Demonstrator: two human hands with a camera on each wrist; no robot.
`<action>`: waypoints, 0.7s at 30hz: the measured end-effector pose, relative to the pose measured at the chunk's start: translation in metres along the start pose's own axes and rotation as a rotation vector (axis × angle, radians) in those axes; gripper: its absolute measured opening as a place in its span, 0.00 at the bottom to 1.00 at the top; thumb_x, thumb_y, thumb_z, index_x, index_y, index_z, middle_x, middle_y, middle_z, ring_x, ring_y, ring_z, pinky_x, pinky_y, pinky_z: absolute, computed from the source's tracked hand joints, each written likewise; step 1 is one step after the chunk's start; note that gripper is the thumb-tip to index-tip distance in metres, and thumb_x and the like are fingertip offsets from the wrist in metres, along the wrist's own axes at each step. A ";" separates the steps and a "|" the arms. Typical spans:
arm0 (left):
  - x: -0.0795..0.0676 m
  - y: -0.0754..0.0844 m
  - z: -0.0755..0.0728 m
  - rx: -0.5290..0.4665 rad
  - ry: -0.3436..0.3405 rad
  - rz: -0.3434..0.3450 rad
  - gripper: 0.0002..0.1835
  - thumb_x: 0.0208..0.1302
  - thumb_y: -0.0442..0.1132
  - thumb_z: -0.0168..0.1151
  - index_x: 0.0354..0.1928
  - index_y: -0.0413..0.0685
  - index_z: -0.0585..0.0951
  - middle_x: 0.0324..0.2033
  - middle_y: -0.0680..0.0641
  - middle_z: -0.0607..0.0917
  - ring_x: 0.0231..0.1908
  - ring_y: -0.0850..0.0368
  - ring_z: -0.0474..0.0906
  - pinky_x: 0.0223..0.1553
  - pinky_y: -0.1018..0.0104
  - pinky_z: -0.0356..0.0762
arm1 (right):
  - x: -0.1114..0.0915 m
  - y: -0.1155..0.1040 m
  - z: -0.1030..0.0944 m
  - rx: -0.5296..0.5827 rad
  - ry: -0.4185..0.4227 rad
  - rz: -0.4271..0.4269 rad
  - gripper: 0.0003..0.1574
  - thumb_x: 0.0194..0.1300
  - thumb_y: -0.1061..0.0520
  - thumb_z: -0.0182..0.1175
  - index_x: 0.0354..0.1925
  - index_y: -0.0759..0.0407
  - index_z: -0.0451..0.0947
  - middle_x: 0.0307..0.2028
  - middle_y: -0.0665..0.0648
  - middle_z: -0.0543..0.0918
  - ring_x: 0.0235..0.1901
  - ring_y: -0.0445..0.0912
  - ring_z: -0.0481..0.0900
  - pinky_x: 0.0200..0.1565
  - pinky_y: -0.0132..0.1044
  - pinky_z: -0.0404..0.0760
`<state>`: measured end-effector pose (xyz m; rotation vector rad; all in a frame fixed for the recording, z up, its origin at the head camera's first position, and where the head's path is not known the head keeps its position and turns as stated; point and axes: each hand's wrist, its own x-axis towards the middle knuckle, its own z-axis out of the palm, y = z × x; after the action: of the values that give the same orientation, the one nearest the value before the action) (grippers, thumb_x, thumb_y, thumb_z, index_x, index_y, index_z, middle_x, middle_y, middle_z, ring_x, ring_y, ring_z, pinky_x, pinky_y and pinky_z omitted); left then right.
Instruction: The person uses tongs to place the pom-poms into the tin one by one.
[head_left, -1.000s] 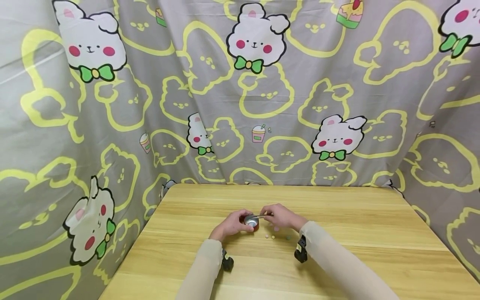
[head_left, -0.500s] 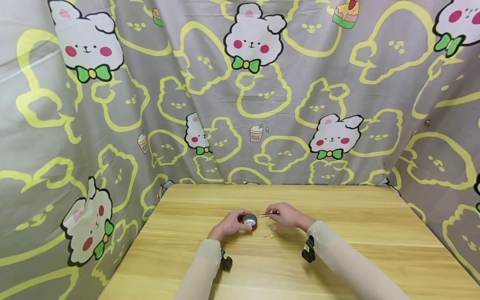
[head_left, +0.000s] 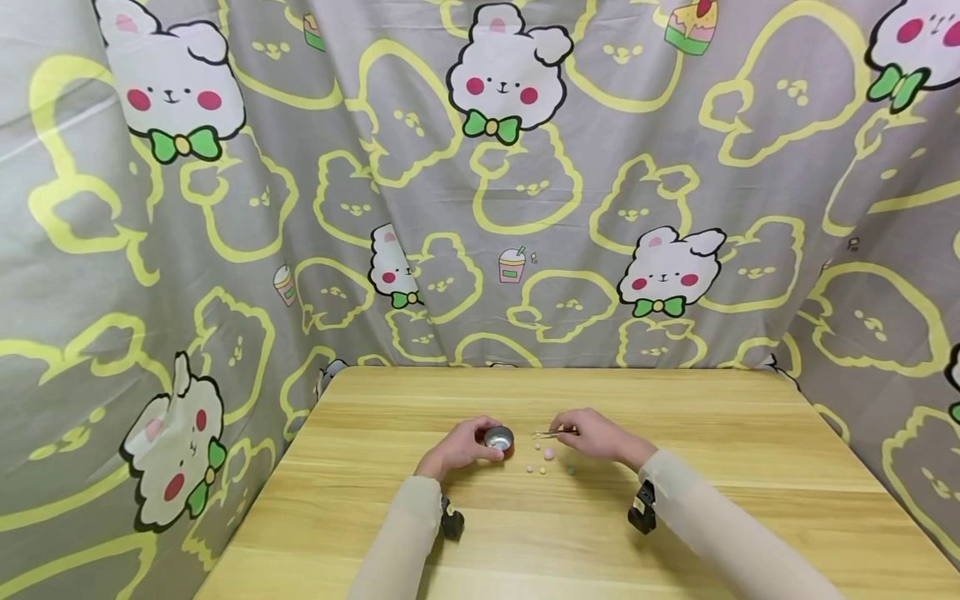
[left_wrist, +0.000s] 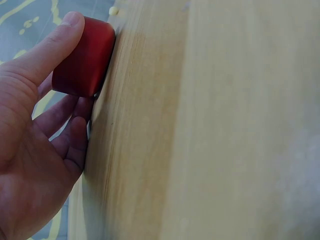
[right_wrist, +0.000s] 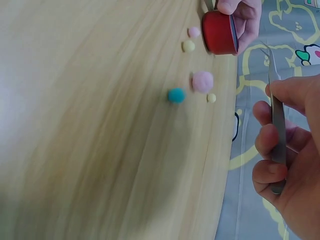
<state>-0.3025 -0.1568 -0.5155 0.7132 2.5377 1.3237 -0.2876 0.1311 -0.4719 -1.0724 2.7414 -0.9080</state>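
Observation:
My left hand [head_left: 465, 446] holds a small round metal bowl [head_left: 500, 442], red outside and silver inside, thumb and fingers around its side. In the left wrist view the red wall of the bowl [left_wrist: 85, 57] stands upright on the table. Off to the right, my right hand [head_left: 600, 435] grips steel tweezers [right_wrist: 277, 125] between thumb and fingers. Their thin tips point toward the bowl, slightly apart with nothing between them. Near the tweezers lie a large pink pom-pom [right_wrist: 202, 82], a teal pom-pom [right_wrist: 176, 95], a small pink pom-pom [right_wrist: 194, 32] and yellow pom-poms [right_wrist: 188, 46].
The wooden table [head_left: 420, 400] reaches back to a grey curtain [head_left: 450, 192] with yellow outlines and white bunny prints, which also hangs at both sides. A dark camera is strapped on each wrist.
My right hand has drawn the tweezers rightward, from over the bowl to behind the pom-poms. The left hand and bowl have stayed nearly in place.

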 end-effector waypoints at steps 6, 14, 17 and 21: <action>0.000 0.000 0.000 -0.007 -0.007 -0.009 0.26 0.53 0.37 0.72 0.55 0.42 0.76 0.45 0.46 0.80 0.46 0.52 0.74 0.48 0.60 0.69 | -0.012 0.009 0.000 0.010 -0.002 -0.009 0.08 0.67 0.61 0.56 0.42 0.55 0.81 0.30 0.54 0.82 0.20 0.36 0.66 0.25 0.33 0.68; -0.001 -0.002 0.000 0.003 -0.013 -0.011 0.26 0.53 0.38 0.72 0.55 0.42 0.76 0.45 0.46 0.80 0.45 0.52 0.73 0.47 0.61 0.69 | -0.027 0.021 0.000 -0.019 0.034 -0.027 0.07 0.65 0.62 0.57 0.39 0.55 0.81 0.29 0.48 0.80 0.24 0.35 0.69 0.27 0.32 0.70; 0.000 -0.002 0.000 -0.008 -0.012 -0.009 0.26 0.53 0.37 0.72 0.55 0.42 0.76 0.45 0.46 0.80 0.45 0.52 0.73 0.47 0.60 0.69 | -0.032 0.023 0.000 -0.022 0.043 -0.035 0.06 0.65 0.62 0.58 0.39 0.55 0.81 0.29 0.47 0.80 0.25 0.35 0.69 0.28 0.32 0.70; -0.001 0.000 0.001 -0.014 -0.003 -0.005 0.26 0.53 0.36 0.71 0.55 0.42 0.76 0.46 0.46 0.79 0.46 0.51 0.73 0.48 0.57 0.69 | -0.038 0.023 -0.002 -0.013 0.027 -0.015 0.07 0.66 0.61 0.57 0.39 0.53 0.81 0.29 0.49 0.81 0.24 0.35 0.69 0.27 0.32 0.70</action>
<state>-0.3020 -0.1568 -0.5163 0.7050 2.5241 1.3362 -0.2732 0.1704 -0.4885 -1.0918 2.7685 -0.9153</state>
